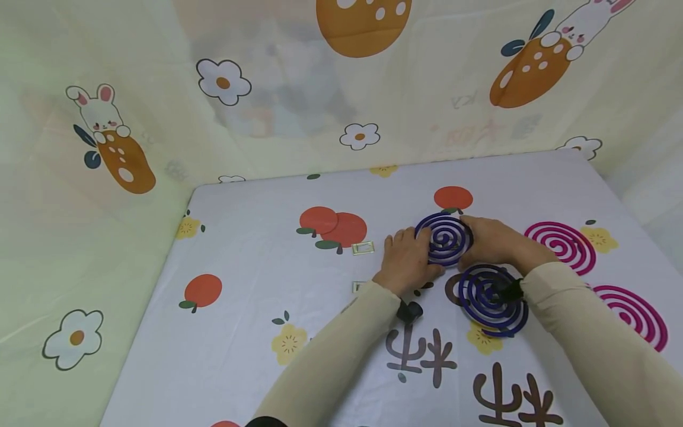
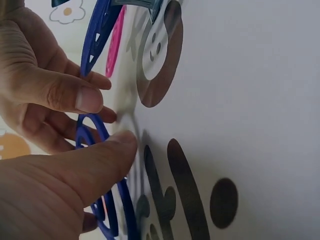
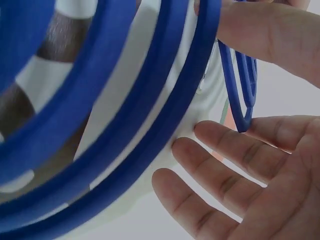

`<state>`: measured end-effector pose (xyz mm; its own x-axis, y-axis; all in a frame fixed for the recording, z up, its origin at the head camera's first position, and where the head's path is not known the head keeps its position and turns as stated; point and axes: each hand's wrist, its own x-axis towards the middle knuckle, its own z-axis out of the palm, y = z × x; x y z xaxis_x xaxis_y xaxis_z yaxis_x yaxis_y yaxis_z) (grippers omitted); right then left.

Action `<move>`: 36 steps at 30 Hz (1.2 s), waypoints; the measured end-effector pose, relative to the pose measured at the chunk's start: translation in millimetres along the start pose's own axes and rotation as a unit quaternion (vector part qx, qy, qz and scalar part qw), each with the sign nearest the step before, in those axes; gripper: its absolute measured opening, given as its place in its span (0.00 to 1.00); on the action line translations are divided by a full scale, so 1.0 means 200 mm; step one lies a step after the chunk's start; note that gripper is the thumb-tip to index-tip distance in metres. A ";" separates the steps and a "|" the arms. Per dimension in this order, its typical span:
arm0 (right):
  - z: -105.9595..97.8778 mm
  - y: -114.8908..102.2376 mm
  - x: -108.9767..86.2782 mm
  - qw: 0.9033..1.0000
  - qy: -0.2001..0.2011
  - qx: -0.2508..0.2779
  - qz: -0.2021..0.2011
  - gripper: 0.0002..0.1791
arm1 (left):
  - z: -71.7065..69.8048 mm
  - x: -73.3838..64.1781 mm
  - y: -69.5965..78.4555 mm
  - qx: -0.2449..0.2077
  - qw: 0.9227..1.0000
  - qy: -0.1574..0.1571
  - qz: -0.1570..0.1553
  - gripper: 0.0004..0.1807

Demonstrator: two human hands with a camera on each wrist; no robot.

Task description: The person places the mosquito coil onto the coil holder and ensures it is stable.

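Observation:
Both hands hold a dark blue mosquito coil between them, near the middle right of the table. My left hand pinches its left edge, with the thumb on the near face and fingers behind. At the opposite edge, my right hand grips the coil between thumb and fingers; three of its fingers spread straighter in the right wrist view. A second blue mosquito coil lies below the right wrist, partly covered by the black wrist camera. It looms large in the right wrist view.
Two pink mosquito coils lie on the right, one partly behind the right sleeve. Two small metal coil stands are left of the left hand, the nearer one partly behind the sleeve. A printed cloth covers the table; a patterned curtain hangs behind.

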<state>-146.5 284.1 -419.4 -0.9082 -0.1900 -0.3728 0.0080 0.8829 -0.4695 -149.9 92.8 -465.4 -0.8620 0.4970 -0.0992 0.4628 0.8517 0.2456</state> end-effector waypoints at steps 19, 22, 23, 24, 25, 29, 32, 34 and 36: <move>-0.03 0.08 0.01 1.000 0.017 -0.016 -0.009 0.57 | 0.01 0.08 0.03 -0.029 0.999 -0.026 -0.018 0.47; -0.03 0.08 0.01 1.000 0.014 -0.001 -0.002 0.53 | 0.01 0.08 0.03 -0.033 0.999 -0.031 -0.018 0.47; -0.03 0.08 0.01 1.000 0.016 0.003 0.001 0.50 | 0.00 0.08 0.03 -0.035 0.999 -0.033 -0.018 0.47; -0.03 0.08 0.02 1.000 0.020 0.008 0.005 0.48 | 0.00 0.08 0.03 -0.036 0.999 -0.035 -0.019 0.47; -0.03 0.08 0.02 1.000 0.025 0.012 0.009 0.46 | 0.00 0.08 0.03 -0.035 0.999 -0.036 -0.019 0.47; -0.03 0.08 0.04 0.998 0.055 0.013 0.029 0.41 | 0.00 0.08 0.03 -0.035 0.999 -0.033 -0.018 0.47; -0.03 0.08 0.05 0.997 0.067 0.014 0.041 0.39 | 0.01 0.08 0.02 -0.037 0.999 -0.028 -0.016 0.46; -0.04 0.09 0.06 0.996 0.069 0.015 0.047 0.38 | 0.01 0.09 0.02 -0.042 0.999 -0.027 -0.013 0.46; -0.04 0.09 0.06 0.996 0.069 0.020 0.054 0.38 | 0.01 0.09 0.02 -0.045 0.999 -0.026 -0.010 0.46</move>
<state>-160.0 300.5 -426.0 -0.9503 -0.0318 -0.3098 0.1223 0.8767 -0.4652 -162.4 105.5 -468.7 -0.8582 0.4894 -0.1551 0.4225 0.8449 0.3282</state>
